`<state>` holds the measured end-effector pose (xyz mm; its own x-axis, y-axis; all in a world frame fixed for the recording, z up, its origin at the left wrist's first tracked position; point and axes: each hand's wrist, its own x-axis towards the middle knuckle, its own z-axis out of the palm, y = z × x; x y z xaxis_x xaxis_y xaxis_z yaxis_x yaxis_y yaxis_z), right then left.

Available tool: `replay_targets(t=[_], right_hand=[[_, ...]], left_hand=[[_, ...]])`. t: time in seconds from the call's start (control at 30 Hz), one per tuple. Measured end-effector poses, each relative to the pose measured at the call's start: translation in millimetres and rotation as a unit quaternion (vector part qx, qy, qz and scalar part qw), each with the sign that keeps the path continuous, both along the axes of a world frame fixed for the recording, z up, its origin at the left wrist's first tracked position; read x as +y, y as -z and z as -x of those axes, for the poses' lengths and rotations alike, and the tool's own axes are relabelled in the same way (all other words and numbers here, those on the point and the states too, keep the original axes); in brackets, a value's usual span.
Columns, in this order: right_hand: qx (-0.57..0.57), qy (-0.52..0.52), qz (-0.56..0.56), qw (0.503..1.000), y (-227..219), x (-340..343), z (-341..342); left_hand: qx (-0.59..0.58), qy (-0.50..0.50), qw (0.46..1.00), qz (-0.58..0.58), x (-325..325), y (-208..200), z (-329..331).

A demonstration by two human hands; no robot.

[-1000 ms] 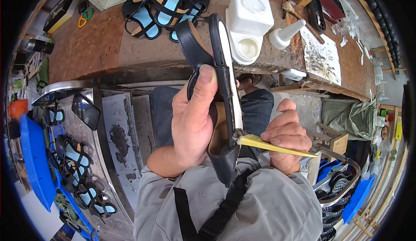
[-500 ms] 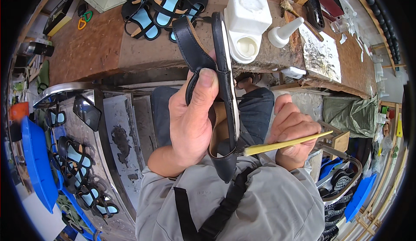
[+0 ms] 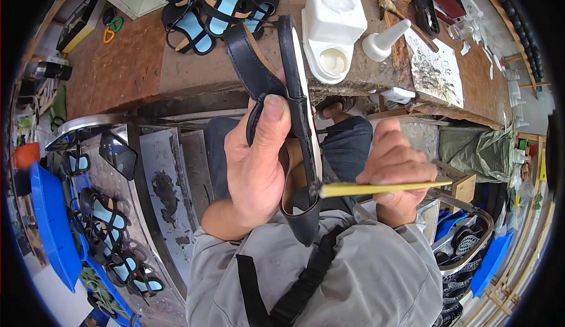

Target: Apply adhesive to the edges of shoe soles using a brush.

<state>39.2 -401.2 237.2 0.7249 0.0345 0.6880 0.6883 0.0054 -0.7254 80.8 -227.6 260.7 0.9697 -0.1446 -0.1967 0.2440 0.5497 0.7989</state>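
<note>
My left hand (image 3: 259, 162) is closed around a black strappy sandal (image 3: 292, 74), thumb pressed on its strap. The sandal stands on edge, its pale underside turned right and its closed black end pointing down toward my lap. In my right hand (image 3: 397, 171) is a brush with a flat yellow handle (image 3: 376, 188), pinched by the fingers. The brush's dark bristle end touches the sandal's edge near the lower end. A white plastic pot (image 3: 334, 24) with a small open cup at its front stands on the bench just beyond the sandal.
Across the far side runs a brown workbench (image 3: 129, 62). It bears several sandals with light-blue insoles (image 3: 223, 9), a white cone-shaped nozzle (image 3: 385, 42) and a stained paper sheet (image 3: 434, 71). More sandals (image 3: 106, 227) lie on the left rack, near a dark phone (image 3: 119, 153).
The brush has swung up and moved left, its bristles now meeting the sandal's edge higher up. My left hand and the sandal have shifted slightly left.
</note>
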Motion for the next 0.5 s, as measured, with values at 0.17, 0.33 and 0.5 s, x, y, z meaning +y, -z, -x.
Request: replay_targets(t=[0.17,0.33,0.5], right_hand=[[0.063,-0.035,-0.031,0.997,-4.1,-2.9,5.6],[0.01,0.002,0.011,1.0,-7.2,-4.9,-16.0],[-0.06,0.043,0.053,0.996,-6.3,-3.0,-25.8]], left_hand=[[-0.018,0.001,1.0,0.008,-1.0,5.5,3.4],[-0.024,0.006,0.999,-0.02,-2.5,0.1,6.0],[-0.015,0.004,1.0,-0.012,-0.1,-2.9,8.2]])
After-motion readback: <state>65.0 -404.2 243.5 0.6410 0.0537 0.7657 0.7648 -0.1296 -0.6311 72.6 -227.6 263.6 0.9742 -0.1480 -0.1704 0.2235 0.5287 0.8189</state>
